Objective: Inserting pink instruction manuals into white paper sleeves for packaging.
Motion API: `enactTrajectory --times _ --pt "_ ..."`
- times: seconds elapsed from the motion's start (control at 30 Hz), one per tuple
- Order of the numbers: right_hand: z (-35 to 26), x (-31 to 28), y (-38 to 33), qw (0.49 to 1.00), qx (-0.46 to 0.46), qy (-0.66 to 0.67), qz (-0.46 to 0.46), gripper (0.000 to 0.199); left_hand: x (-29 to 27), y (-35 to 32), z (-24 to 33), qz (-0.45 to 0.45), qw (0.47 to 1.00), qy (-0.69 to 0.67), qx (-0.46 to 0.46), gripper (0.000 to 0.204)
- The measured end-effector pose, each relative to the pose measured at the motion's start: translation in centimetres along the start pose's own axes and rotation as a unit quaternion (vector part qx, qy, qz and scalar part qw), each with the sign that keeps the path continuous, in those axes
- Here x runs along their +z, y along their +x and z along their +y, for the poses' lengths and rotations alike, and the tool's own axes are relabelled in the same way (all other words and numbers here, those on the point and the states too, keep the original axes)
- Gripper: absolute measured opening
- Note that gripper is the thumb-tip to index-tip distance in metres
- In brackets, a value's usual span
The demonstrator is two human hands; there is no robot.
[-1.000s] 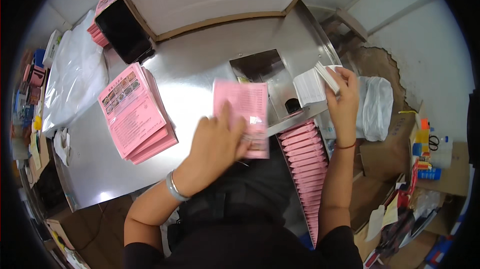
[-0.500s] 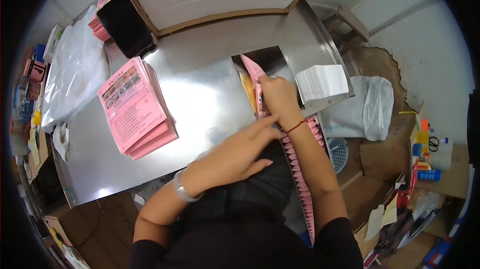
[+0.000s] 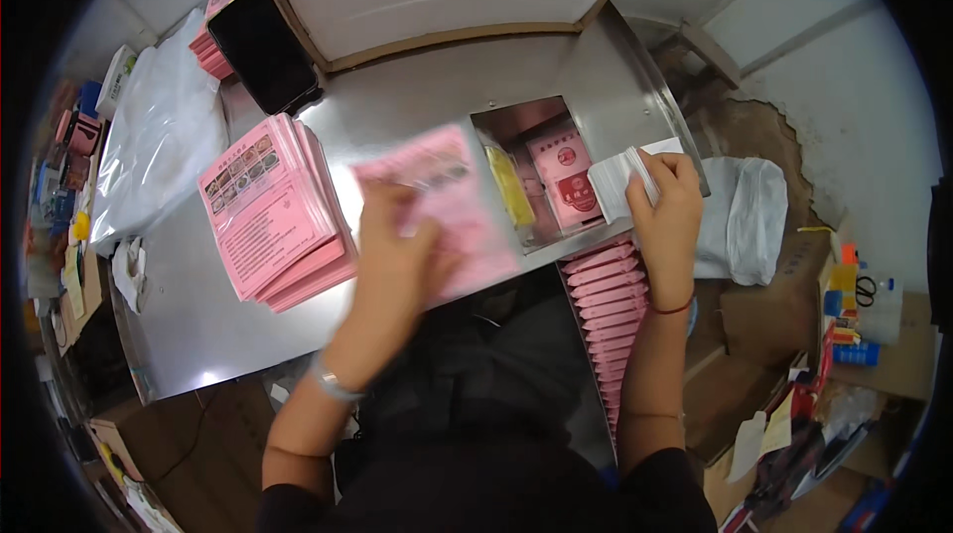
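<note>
My left hand (image 3: 392, 260) grips a pink printed packet (image 3: 472, 220) by its left side, over the steel table; both are blurred by motion. At the table's right end, my right hand (image 3: 670, 220) has its thumb and fingers closed on a stack of small white cards (image 3: 613, 188); how many it pinches I cannot tell. Between the hands is a rectangular opening (image 3: 518, 121) in the tabletop. Inside it lie a pink packet with a red emblem (image 3: 564, 161) and a yellow piece (image 3: 509, 186). Below the table edge runs a row of pink packets (image 3: 608, 325), beside my right forearm.
A stack of pink printed packets (image 3: 263, 210) lies left on the steel table (image 3: 199, 334). Behind it stand a black phone (image 3: 263, 52) and more pink packets (image 3: 206, 55). Clear plastic bags (image 3: 159, 136) cover the far left; a white bag (image 3: 745, 220) hangs at the right.
A pink packet has come out of the opening and is now in my left hand, farther left. My right hand has moved from the opening to the white cards.
</note>
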State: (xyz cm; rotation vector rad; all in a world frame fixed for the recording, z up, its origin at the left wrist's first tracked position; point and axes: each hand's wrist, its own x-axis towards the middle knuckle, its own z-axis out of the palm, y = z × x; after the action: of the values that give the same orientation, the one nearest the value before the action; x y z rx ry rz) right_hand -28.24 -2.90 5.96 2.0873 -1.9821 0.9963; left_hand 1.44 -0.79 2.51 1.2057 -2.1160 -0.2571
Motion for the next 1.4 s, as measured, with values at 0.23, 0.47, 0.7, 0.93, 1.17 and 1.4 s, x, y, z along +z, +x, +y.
enactTrajectory --times 0.23,0.47,0.7,0.93,1.17,1.4 --pt "-3.5 -1.1 -2.5 0.979 -0.187 0.039 0.066 0.031 2.1 -1.8 1.8 -0.117 0.993 0.028 -0.016 0.041" --pt "-8.2 6.6 -6.2 0.946 -0.243 0.121 -0.175 0.039 1.3 -1.7 0.2 -0.097 0.993 0.004 -0.073 0.040" --pt "-4.2 0.2 -2.8 0.988 0.018 0.151 0.036 0.026 2.3 -2.0 1.3 -0.110 0.983 0.140 -0.035 0.053" --pt "-1.0 0.8 -1.6 0.999 -0.004 -0.048 0.003 0.024 3.1 4.3 1.3 -0.186 0.961 0.206 0.019 0.056" --pt "2.5 -1.5 -0.8 1.000 -0.030 0.005 -0.004 0.034 2.1 -1.2 2.9 -0.209 0.978 0.017 -0.019 0.054" --pt "-9.0 3.1 -8.7 0.956 -0.248 0.076 -0.134 0.029 1.7 0.0 -0.6 -0.144 0.989 0.006 0.035 0.056"
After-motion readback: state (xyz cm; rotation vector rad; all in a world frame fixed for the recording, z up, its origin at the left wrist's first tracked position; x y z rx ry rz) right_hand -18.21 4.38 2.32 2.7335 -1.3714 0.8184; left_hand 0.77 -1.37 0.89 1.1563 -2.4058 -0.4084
